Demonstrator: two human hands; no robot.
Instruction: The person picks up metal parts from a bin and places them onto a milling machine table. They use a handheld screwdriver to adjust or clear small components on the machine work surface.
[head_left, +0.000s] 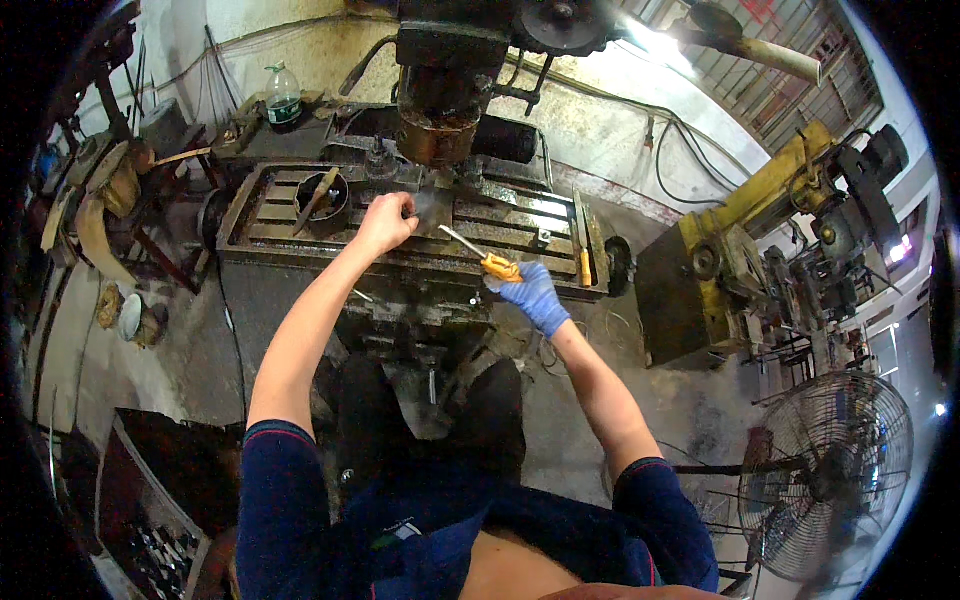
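My bare left hand [386, 224] is over the slotted milling machine table [290, 242], just left of the area below the spindle head [437, 130]. Its fingers are curled together, and what they hold, if anything, is hidden. My right hand [533, 296], in a blue glove, grips a slim metal tool [462, 240] at its rear end, where orange shows. The tool's tip points up and left toward a dark block [433, 208] under the spindle. Between the tip and my left hand there is a small gap.
A round pot [322, 205] with a wooden-handled tool stands on the table's left part. A yellow-handled tool [585, 265] lies at the right end. Behind is a green-tinted bottle [283, 100]. A yellow-green machine [690, 275] and a caged fan [825, 475] stand right.
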